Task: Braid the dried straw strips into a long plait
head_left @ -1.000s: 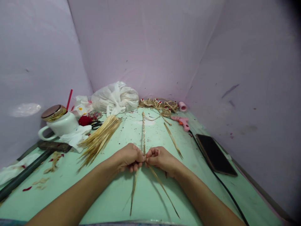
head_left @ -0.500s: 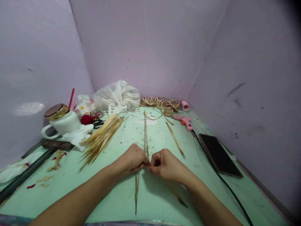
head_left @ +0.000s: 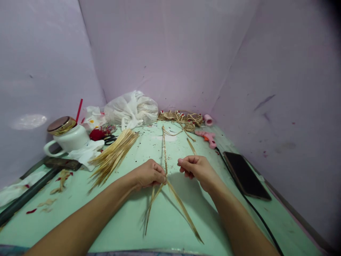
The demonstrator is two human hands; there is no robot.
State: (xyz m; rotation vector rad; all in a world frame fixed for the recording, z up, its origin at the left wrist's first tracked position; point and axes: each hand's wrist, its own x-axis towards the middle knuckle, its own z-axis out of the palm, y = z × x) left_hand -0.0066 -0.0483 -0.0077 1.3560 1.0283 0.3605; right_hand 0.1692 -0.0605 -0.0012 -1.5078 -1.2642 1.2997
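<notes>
A narrow braid (head_left: pixel 164 149) of dried straw-coloured strips runs from the back of the table toward me. My left hand (head_left: pixel 153 175) is closed, pinching the braid's near end between thumb and fingers. Loose strips fan out below that pinch, one long strip (head_left: pixel 183 209) to the right and others to the left. Raised to the right of the braid, my right hand (head_left: pixel 196 170) is closed with fingers curled and thumb against the forefinger, and nothing shows in it. Behind it lies a single dry strip (head_left: pixel 191 146), partly hidden by the hand.
On the left lie a bundle of dry strips (head_left: pixel 115 154), a hammer (head_left: pixel 62 163), a white mug (head_left: pixel 71 139) with a jar on it, and red yarn (head_left: pixel 97 133). Behind are a plastic bag (head_left: pixel 133 110) and braided pieces (head_left: pixel 181 117). A pink glue gun (head_left: pixel 206 137) and phone (head_left: pixel 246 176) lie right.
My right hand has let go of the braid's near end and moved up and right. A long strip now lies slanting to the lower right. My left hand keeps its pinch.
</notes>
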